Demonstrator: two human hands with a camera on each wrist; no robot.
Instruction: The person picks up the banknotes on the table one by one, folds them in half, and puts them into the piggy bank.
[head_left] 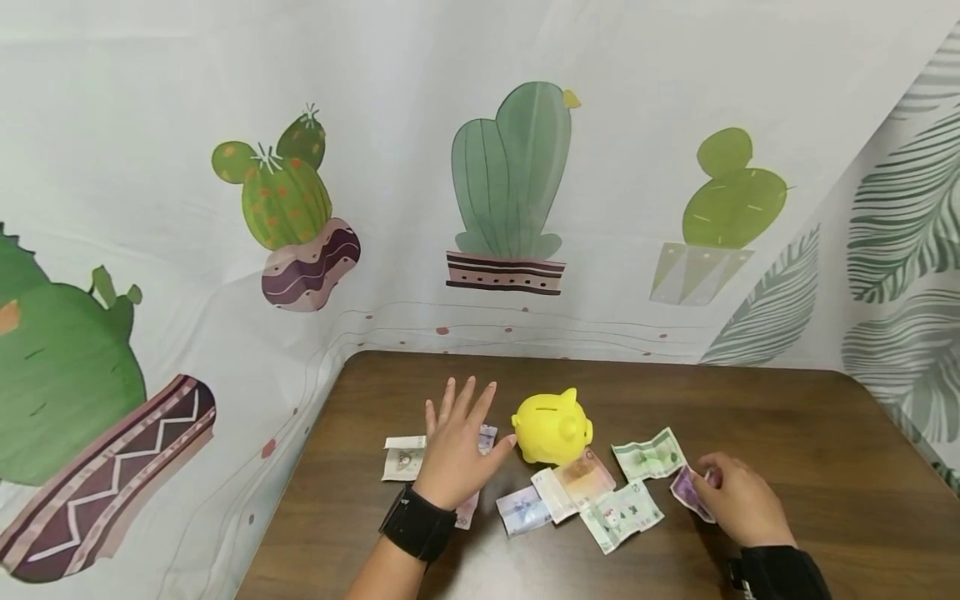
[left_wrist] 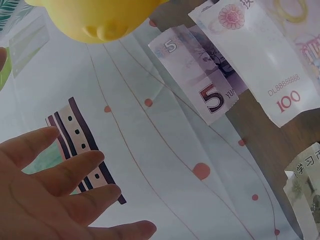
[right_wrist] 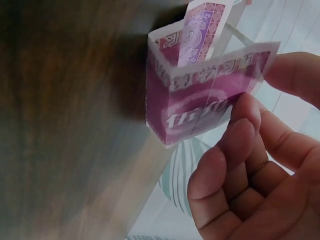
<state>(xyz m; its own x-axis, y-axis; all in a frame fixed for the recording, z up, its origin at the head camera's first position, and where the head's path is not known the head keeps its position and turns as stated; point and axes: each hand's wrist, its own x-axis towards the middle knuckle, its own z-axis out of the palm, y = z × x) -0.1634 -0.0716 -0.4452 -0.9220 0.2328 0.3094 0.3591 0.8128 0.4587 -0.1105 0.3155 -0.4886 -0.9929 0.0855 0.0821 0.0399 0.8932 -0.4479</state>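
My right hand (head_left: 742, 500) pinches a creased purple play banknote (right_wrist: 205, 107) between thumb and fingers; in the right wrist view the note is folded into an angular loop with one end sticking up. Fingers spread, my left hand (head_left: 456, 454) is over several notes left of a yellow piggy bank (head_left: 546, 433) and holds nothing. Partly hidden beneath it are a beige note (head_left: 403, 462) and a pink 100 note (head_left: 466, 512). A 5 yuan note (left_wrist: 192, 75) also shows in the left wrist view. The piggy bank's top slot is visible.
In front of the piggy bank lie a blue note (head_left: 522, 510), an orange note (head_left: 585, 477) and a pale green note (head_left: 622, 515). A green note (head_left: 649, 456) lies to its right. Behind the brown table (head_left: 810, 433) hangs a cactus-print cloth (head_left: 390, 100).
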